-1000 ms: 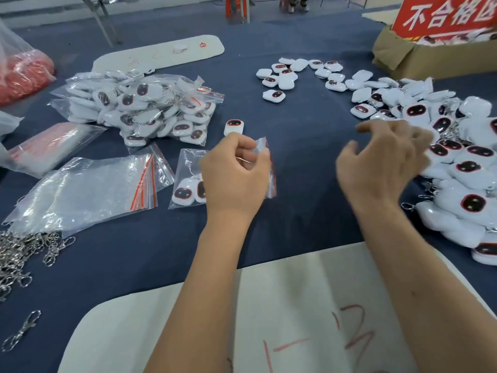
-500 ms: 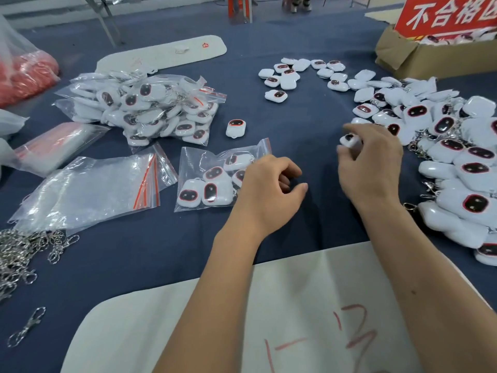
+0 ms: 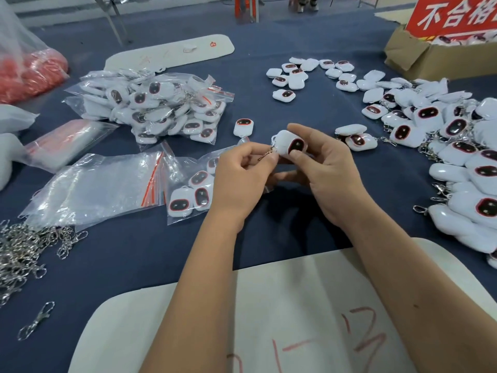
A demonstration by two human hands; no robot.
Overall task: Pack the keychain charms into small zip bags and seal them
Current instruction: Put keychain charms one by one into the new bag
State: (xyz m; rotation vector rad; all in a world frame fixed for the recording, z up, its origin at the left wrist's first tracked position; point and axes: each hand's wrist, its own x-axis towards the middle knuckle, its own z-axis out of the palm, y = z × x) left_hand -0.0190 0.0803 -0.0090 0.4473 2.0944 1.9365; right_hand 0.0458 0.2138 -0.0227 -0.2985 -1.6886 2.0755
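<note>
Since a moment ago my right hand [image 3: 326,168] has come back from the loose pile with a charm [image 3: 291,145], and my left hand [image 3: 243,170] has risen off the cloth to meet it above the table [image 3: 269,227]

From the head camera, the only view: my right thumb and fingers grip the white body of the charm, dark face up, while my left thumb and forefinger pinch its small metal clasp [image 3: 266,154]. Both hands are closed on the same piece, held in the air over the blue cloth. The half-filled zip bag [image 3: 193,184] lies just left of my left wrist with several charms inside; whether its mouth is open I cannot tell. Empty bags [image 3: 94,187] lie further left, sealed ones [image 3: 161,106] behind

To do this step well, I judge I should fold the clasp flat against the body so it won't snag the plastic, slide the charm in clasp first, then press the zip strip end to end
</note>
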